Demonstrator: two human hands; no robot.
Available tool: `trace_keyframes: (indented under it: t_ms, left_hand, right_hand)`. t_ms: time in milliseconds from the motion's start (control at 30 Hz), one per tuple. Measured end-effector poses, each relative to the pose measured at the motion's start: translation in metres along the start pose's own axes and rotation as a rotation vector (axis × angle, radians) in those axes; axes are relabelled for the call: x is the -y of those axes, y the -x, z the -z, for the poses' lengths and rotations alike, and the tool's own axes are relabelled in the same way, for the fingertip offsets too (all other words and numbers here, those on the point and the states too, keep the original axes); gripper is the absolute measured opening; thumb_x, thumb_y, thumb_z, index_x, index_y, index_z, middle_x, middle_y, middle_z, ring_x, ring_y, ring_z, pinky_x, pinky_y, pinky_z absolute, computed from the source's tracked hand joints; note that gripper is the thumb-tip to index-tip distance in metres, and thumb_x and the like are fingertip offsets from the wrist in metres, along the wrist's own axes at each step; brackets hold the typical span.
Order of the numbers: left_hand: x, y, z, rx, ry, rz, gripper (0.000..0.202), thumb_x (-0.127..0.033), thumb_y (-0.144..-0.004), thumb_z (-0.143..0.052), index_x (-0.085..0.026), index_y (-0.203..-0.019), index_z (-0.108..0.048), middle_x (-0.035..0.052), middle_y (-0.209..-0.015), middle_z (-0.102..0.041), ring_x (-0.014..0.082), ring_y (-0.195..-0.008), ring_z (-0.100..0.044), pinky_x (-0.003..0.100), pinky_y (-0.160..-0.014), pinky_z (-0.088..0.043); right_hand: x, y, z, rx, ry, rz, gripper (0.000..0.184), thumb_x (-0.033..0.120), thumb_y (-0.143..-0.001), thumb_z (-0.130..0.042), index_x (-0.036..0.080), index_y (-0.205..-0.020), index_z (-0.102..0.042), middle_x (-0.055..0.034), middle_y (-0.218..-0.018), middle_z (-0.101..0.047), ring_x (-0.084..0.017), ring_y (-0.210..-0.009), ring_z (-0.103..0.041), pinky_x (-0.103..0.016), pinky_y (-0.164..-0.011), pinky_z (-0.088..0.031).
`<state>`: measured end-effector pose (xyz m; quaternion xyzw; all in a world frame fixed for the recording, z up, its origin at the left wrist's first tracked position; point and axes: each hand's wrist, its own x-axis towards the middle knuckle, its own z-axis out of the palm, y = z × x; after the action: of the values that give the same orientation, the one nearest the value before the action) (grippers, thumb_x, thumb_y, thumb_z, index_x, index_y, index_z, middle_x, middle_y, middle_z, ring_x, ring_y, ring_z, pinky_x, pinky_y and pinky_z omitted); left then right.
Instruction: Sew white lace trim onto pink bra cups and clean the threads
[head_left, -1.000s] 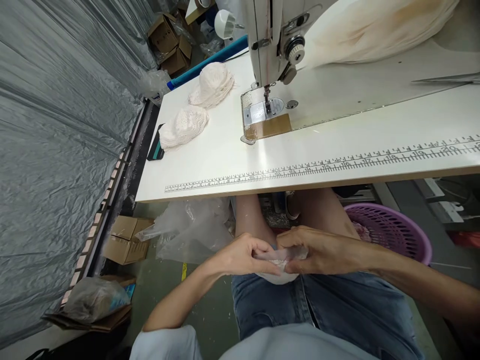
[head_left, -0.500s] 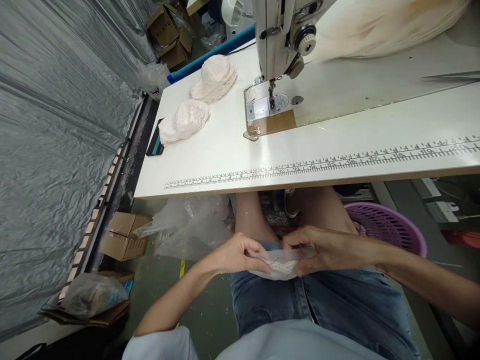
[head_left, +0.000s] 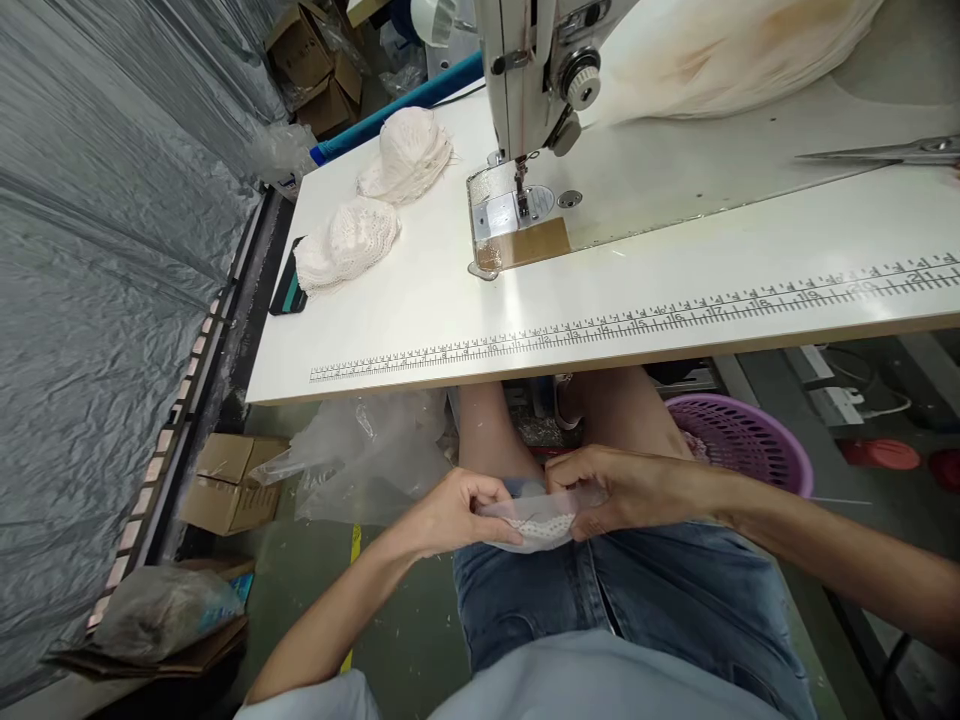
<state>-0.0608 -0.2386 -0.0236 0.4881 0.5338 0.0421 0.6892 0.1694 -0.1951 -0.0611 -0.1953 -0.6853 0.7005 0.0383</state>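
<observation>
Over my lap, my left hand (head_left: 469, 508) and my right hand (head_left: 600, 492) pinch opposite ends of a small piece of sheer white fabric with lace trim (head_left: 541, 527). Fingers and thumb are closed on it at each side, and the piece curves between them. Beyond the table's front edge stands a sewing machine (head_left: 521, 195), its presser foot over the metal plate. On the left part of the table lie two white lace pieces, cup-shaped: a nearer one (head_left: 349, 245) and a farther one (head_left: 409, 155).
Scissors (head_left: 900, 152) lie at the table's right, and a heap of pale sheer fabric (head_left: 697, 60) is behind the machine. A printed ruler (head_left: 600, 333) runs along the front edge. Below are a purple basket (head_left: 780, 440), clear plastic bags (head_left: 367, 450) and a cardboard box (head_left: 229, 485).
The view has shifted slightly, so the table and machine appear farther left and more of the scissors shows. Both hands keep hold of the fabric in nearly the same pose.
</observation>
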Motion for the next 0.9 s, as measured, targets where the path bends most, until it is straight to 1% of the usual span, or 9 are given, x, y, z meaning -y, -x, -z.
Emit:
trace_keyframes:
  t_ms: [100, 233, 367, 467, 633, 733, 900]
  left_hand:
    - [0.000, 0.000, -0.001, -0.020, -0.018, -0.005, 0.033, -0.038, -0.060, -0.078, -0.011, -0.063, -0.059, -0.0039, -0.056, -0.052, 0.0053, -0.051, -0.040, 0.017, -0.047, -0.028]
    - [-0.003, 0.000, -0.003, -0.048, -0.030, -0.004, 0.033, -0.037, -0.057, -0.080, -0.012, -0.064, -0.060, -0.0055, -0.053, -0.049, 0.0049, -0.049, -0.037, 0.017, -0.045, -0.026]
    - [-0.005, 0.002, -0.004, -0.052, -0.004, -0.027, 0.027, -0.029, -0.058, -0.079, -0.011, -0.074, -0.065, -0.0046, -0.057, -0.054, 0.0055, -0.052, -0.042, 0.017, -0.048, -0.029]
    - [-0.002, 0.003, -0.002, -0.028, 0.009, -0.037, 0.026, -0.026, -0.061, -0.077, -0.011, -0.080, -0.069, -0.0027, -0.063, -0.057, 0.0058, -0.055, -0.043, 0.017, -0.050, -0.031]
    - [0.003, 0.001, -0.001, 0.033, 0.098, -0.014, 0.025, -0.026, -0.062, -0.077, -0.010, -0.081, -0.072, -0.0010, -0.064, -0.061, 0.0065, -0.056, -0.046, 0.017, -0.052, -0.035]
    - [0.004, 0.000, -0.001, 0.025, 0.133, 0.003, 0.024, -0.027, -0.062, -0.077, -0.011, -0.079, -0.073, 0.0004, -0.065, -0.064, 0.0068, -0.056, -0.049, 0.017, -0.054, -0.039]
    - [0.005, -0.001, 0.001, 0.032, 0.107, 0.052, 0.029, -0.031, -0.060, -0.079, -0.012, -0.082, -0.075, 0.0026, -0.067, -0.067, 0.0090, -0.057, -0.054, 0.019, -0.058, -0.043]
  right_hand:
    - [0.000, 0.000, 0.000, 0.028, -0.050, -0.046, 0.018, 0.031, -0.077, -0.062, 0.016, -0.072, -0.055, 0.0036, -0.067, -0.045, -0.011, -0.061, -0.043, -0.021, -0.053, -0.028]
    - [-0.005, 0.000, -0.002, 0.038, -0.099, -0.050, 0.024, 0.039, -0.080, -0.061, 0.016, -0.076, -0.056, 0.0030, -0.069, -0.044, -0.011, -0.062, -0.041, -0.022, -0.053, -0.027]
    - [-0.009, -0.001, -0.005, 0.049, -0.124, -0.072, 0.030, 0.044, -0.080, -0.060, 0.015, -0.075, -0.057, 0.0026, -0.068, -0.043, -0.011, -0.062, -0.041, -0.022, -0.053, -0.028]
    - [-0.008, -0.002, -0.005, 0.048, -0.131, -0.080, 0.032, 0.046, -0.080, -0.059, 0.014, -0.076, -0.059, 0.0025, -0.068, -0.043, -0.012, -0.062, -0.043, -0.023, -0.053, -0.029]
    - [-0.006, -0.003, -0.004, 0.042, -0.174, -0.091, 0.031, 0.045, -0.080, -0.061, 0.014, -0.077, -0.062, 0.0014, -0.070, -0.048, -0.013, -0.065, -0.046, -0.023, -0.056, -0.031]
    - [-0.004, -0.003, -0.004, 0.049, -0.190, -0.091, 0.030, 0.044, -0.080, -0.061, 0.013, -0.077, -0.063, 0.0008, -0.071, -0.050, -0.013, -0.066, -0.047, -0.024, -0.058, -0.032]
    - [-0.005, -0.001, 0.000, 0.084, -0.227, -0.074, 0.031, 0.043, -0.080, -0.062, 0.013, -0.078, -0.067, -0.0017, -0.075, -0.056, -0.016, -0.072, -0.053, -0.025, -0.064, -0.038]
